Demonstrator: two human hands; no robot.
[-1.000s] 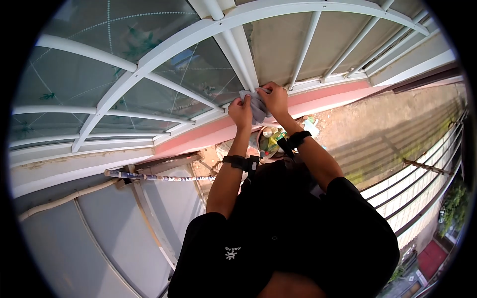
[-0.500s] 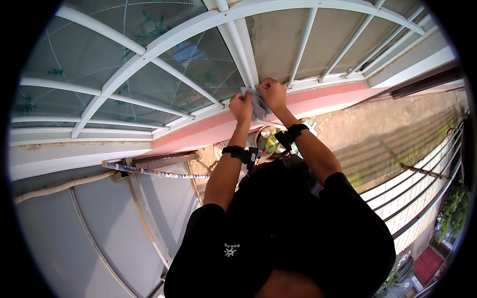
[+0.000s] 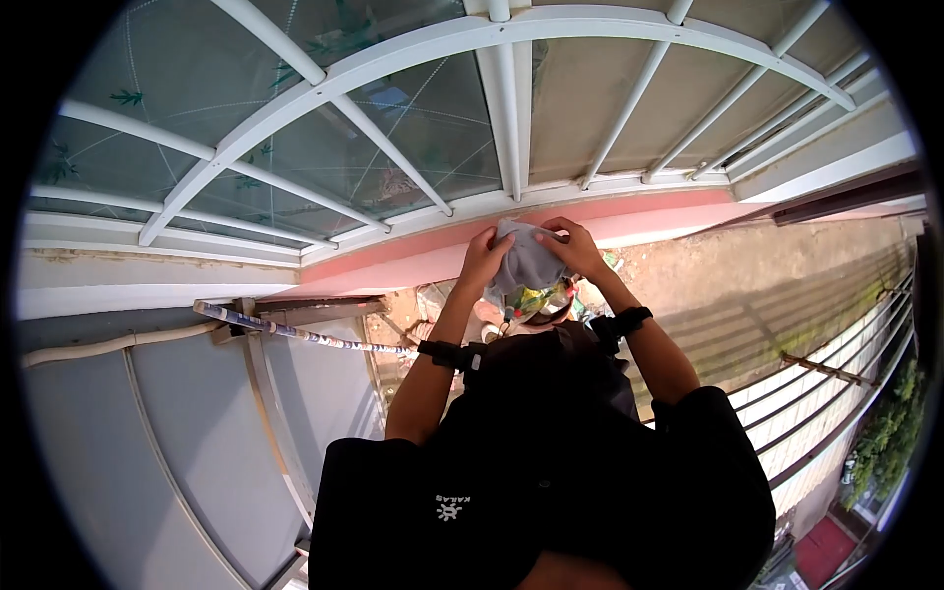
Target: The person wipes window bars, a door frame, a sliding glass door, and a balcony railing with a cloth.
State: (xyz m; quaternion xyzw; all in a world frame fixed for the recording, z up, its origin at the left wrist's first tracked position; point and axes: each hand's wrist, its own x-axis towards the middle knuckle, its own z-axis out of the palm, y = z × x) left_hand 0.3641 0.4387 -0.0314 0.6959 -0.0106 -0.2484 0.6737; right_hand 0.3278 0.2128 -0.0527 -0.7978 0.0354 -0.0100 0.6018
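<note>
A grey cloth (image 3: 529,262) is stretched between my two hands, its lower part hanging down. My left hand (image 3: 484,260) grips its left edge, fingers closed. At the upper right edge, my right hand (image 3: 574,246) pinches the cloth between thumb and fingers. Both hands are in front of the pink wall ledge (image 3: 423,236), just below the white window bars (image 3: 506,118), and apart from the bars. Each wrist wears a black strap with a small device.
White curved bars (image 3: 324,90) cover the window glass. Below the cloth stands a round container (image 3: 553,317) with mixed colourful items. A patterned pole (image 3: 305,334) crosses at the left beside grey panels (image 3: 187,413). Dark railings (image 3: 836,393) run along the right.
Both hands have come down and away from the foot of the window bars with the cloth. The cloth was bunched against the bars and is now spread wider between the hands.
</note>
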